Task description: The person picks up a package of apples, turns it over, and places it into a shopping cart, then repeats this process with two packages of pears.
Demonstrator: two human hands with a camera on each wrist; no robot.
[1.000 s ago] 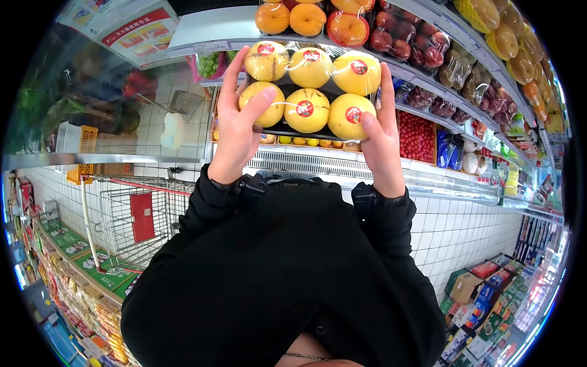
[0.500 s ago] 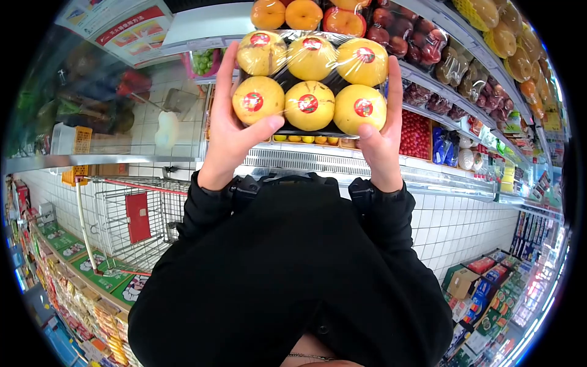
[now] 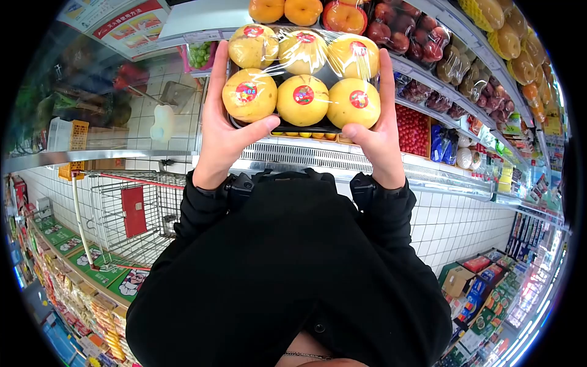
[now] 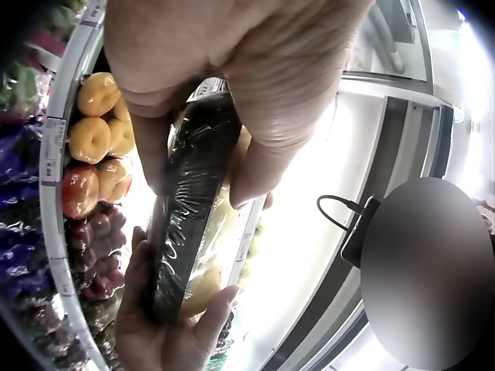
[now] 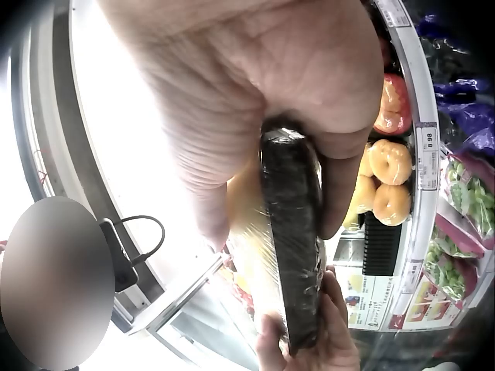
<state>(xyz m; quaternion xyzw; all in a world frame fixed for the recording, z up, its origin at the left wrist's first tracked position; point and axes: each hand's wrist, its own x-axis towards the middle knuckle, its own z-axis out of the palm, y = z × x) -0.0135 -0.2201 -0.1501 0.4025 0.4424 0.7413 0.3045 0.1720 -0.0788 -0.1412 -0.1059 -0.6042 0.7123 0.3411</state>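
A black tray (image 4: 189, 209) wrapped in clear film bears several round yellow fruits (image 3: 302, 101) with red stickers, in two rows. At its left end the left hand (image 3: 223, 131) grips it, thumb along the near edge and fingers up the side. The right hand (image 3: 382, 131) holds the opposite end in the same way. Both wrist views show the tray edge-on between thumb and fingers, with its dark side (image 5: 292, 239) facing the camera in the right wrist view. The tray's underside is hidden in the head view.
Behind the tray, a chilled shelf holds packed orange fruits (image 3: 302, 11), dark red fruits (image 3: 431, 43) and green grapes (image 3: 199, 55). Red berries (image 3: 413, 131) lie lower right. A wire shopping cart (image 3: 159, 214) stands at the left. A metal rail (image 3: 452, 180) runs before the shelf.
The tray has come a little left and looks larger, tilted more toward the head camera than at first. The left thumb has slid from a front fruit down to the near edge; the right thumb is lower too.
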